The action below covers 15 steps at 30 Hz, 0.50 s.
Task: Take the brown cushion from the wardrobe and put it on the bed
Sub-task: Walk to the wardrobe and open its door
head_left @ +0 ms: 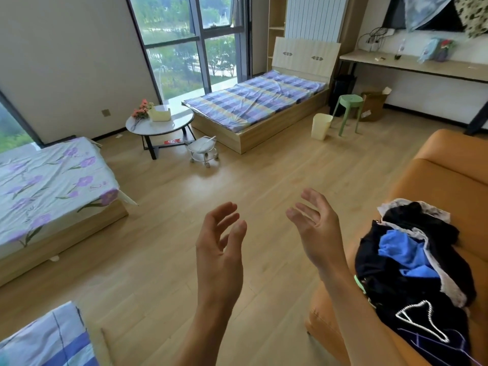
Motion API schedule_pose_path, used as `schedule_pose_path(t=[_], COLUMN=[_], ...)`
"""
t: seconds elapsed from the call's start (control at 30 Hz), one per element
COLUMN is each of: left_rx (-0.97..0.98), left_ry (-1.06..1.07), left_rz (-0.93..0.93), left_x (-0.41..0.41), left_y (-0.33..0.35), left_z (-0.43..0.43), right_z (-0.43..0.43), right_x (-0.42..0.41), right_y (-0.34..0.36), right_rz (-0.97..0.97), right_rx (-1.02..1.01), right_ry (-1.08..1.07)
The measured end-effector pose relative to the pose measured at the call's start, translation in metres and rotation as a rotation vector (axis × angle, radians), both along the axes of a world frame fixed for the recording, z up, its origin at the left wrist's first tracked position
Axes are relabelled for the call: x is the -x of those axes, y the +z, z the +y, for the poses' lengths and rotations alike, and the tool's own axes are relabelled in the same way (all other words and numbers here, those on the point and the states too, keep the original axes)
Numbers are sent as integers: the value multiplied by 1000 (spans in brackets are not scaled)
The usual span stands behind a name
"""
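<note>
- Head view took in a bedroom, and nothing in it showed a brown cushion or a wardrobe, so where the cushion lay could not be told from this moment.
- At the far left stood a floral bed (52, 186), its sheet bare of any cushion; a corner of a blue-striped bed (50, 339) showed at the bottom left.
- Behind them a round table (159, 125) carried flowers (141, 110) and a pale box.
- Further back, by the window, the checked bed (253, 101) lay flat and bare as well (no cushion on any of the three).
- The left hand (219, 257) hung over the floor (158, 233), fingers spread and loosely curled, holding nothing.
- The right hand (315, 228) was just beside it, apart from it, palm turned inward, fingers likewise spread and empty.
- At the right, an orange sofa (443, 186) bore a heap of dark clothes (412, 273), with a blue piece among them.
- Judged from this, the task looked barely begun or not begun: the cushion was not in hand and no bed held it, so finding the wardrobe, taking the cushion and carrying it over all seemed left to do.
- Which way the cushion pointed, and how its long axis ran, could not be said, as it was out of sight.
</note>
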<state>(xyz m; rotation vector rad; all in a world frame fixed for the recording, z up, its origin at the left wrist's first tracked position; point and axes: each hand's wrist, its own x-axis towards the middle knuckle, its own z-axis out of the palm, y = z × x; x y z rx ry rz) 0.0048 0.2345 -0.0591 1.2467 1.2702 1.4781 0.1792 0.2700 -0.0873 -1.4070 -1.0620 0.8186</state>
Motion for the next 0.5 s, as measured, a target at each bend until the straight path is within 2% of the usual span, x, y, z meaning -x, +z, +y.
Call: schedule_pose_path(t=[0.3,0.5], left_rx=[58,43], left_ry=[-91,-271], left_rz=[-42,-23], left_x=[-3,-7], left_y=[-23,-11], left_z=[125,250], right_z=[109,198], right_x=[-1,1], right_y=[-20,-14], right_rz=[6,24], right_rx=[69,48], right_ry=[-115,-272])
